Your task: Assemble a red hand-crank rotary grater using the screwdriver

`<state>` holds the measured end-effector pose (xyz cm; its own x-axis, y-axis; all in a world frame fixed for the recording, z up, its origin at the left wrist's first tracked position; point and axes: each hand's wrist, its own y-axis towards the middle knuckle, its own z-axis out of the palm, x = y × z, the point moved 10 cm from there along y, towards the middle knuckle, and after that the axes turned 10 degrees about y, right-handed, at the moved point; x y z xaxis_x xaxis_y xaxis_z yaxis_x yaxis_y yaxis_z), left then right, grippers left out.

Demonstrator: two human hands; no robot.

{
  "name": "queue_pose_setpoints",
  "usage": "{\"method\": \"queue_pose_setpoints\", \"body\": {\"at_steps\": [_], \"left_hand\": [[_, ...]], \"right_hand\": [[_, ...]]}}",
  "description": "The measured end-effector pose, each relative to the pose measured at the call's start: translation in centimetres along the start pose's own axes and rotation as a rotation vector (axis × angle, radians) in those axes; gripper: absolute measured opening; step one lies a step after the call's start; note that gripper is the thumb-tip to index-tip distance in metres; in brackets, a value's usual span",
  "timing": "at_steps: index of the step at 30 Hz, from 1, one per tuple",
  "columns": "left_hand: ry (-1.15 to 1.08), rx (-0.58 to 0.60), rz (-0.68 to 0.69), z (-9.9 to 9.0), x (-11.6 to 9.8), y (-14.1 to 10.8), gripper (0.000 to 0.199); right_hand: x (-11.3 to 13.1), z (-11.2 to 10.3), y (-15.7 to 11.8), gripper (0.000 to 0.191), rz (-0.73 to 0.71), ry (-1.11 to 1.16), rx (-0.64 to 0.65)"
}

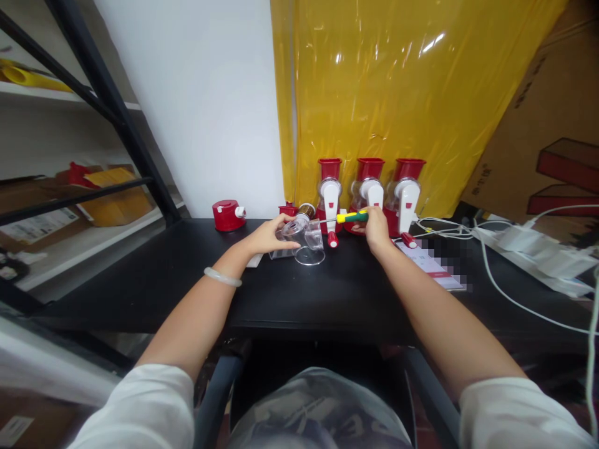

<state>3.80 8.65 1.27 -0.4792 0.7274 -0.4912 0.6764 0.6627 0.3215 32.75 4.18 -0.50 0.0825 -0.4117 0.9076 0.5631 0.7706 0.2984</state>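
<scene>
Hands [267, 237], clear housing [312, 237] between

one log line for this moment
left hand: grips clear plastic housing | right hand: holds yellow-green screwdriver | behind: three red-white rotary graters

My left hand [270, 237] holds a clear plastic housing [312, 237] just above or on the black table [299, 299]; I can't tell which. A ribbed, gold-toned drum [306, 211] shows at its upper end. In my right hand [376, 229] I grip a screwdriver [353, 216] by its yellow and green handle, the shaft pointing left to the housing; whether the tip touches is too small to see. Three red-and-white crank devices [330, 194] stand upright in a row behind. A red round part [226, 216] sits to the left, and a flat screen [433, 267] lies beyond my right forearm
</scene>
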Motion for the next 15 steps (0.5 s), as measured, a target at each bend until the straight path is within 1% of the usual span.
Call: {"method": "queue_pose_setpoints", "body": {"at_steps": [3,8,15], "left_hand": [[0.009,-0.005,0.009,-0.07,-0.1,0.0,0.073],[-0.008,0.001,0.016,-0.06,-0.32,-0.02,0.073],[0.016,0.004,-0.003,0.03,-0.06,-0.01,0.075]], "right_hand": [[0.07,0.15,-0.16,0.011,0.024,0.036,-0.002],[0.42,0.0,-0.28,0.01,-0.005,-0.025,-0.019],[0.08,-0.23,0.26,0.031,-0.058,-0.108,-0.005]]}}
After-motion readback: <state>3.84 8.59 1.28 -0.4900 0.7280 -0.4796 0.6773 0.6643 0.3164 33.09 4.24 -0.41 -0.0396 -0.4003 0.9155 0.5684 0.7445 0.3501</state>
